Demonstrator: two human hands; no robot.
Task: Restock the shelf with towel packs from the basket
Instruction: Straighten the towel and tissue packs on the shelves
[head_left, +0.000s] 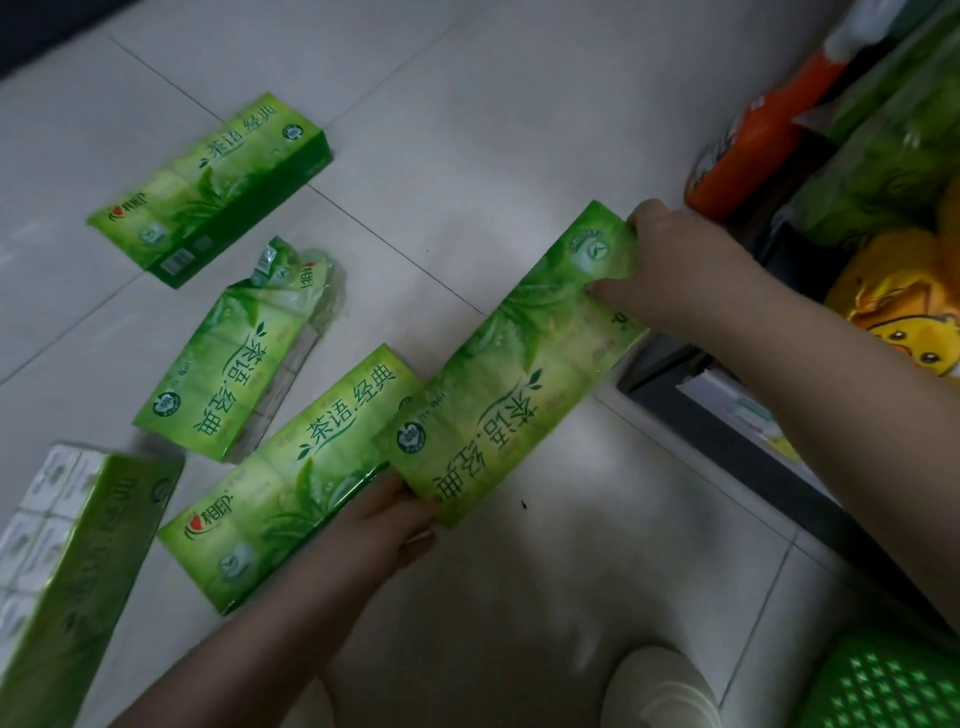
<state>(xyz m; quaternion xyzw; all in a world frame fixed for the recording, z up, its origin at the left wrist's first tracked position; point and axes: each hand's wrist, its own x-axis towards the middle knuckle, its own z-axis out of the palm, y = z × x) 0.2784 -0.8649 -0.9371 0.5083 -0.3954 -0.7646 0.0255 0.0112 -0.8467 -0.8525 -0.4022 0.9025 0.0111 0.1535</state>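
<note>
Here, on the tiled floor (519, 130), four green towel packs lie loose at the left: one at the frame's edge (78, 571), a far one (208, 187), a torn one (239, 353), a near one (291, 483). The left hand (389, 525) grips the lower end of a fifth pack (514, 364); the right hand (675, 270) pinches its upper end, beside the shelf (727, 426). A green basket (883, 680) sits lower right.

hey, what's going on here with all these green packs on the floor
A person is holding one green tissue pack with both hands: the right hand grips its far end, next to the shelf, and the left hand holds its near end. Four more packs lie on the tiled floor to the left. A green basket sits at the lower right.
</note>
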